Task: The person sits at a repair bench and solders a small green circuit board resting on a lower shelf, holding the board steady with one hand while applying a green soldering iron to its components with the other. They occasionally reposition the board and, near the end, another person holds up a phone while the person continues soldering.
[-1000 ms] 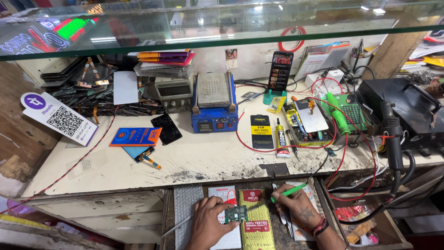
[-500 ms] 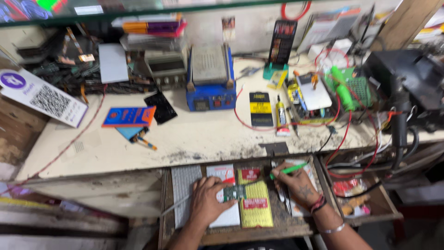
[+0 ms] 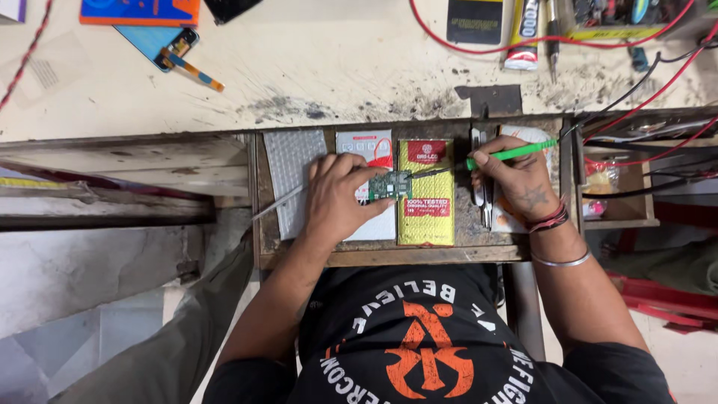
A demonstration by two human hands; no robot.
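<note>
A small green circuit board (image 3: 390, 185) lies on flat packets in an open wooden drawer (image 3: 258, 194). My left hand (image 3: 340, 196) rests on a white packet (image 3: 365, 146) and pinches the board's left side with its fingertips. My right hand (image 3: 516, 179) grips a green-handled soldering iron (image 3: 516, 153) like a pen. Its dark tip points left and reaches the board's right edge, over a yellow packet (image 3: 425, 217).
A grey bubble-wrap pouch (image 3: 288, 161) fills the drawer's left end. Metal tweezers (image 3: 479, 142) lie by my right hand. On the stained worktop (image 3: 329, 67) above sit red wires (image 3: 636, 86), a glue tube (image 3: 525, 34), a phone part with a flex cable (image 3: 179, 52).
The camera has tilted down and come closer, so the drawer now fills the middle of the view. Both hands keep their places on the board and the iron.
</note>
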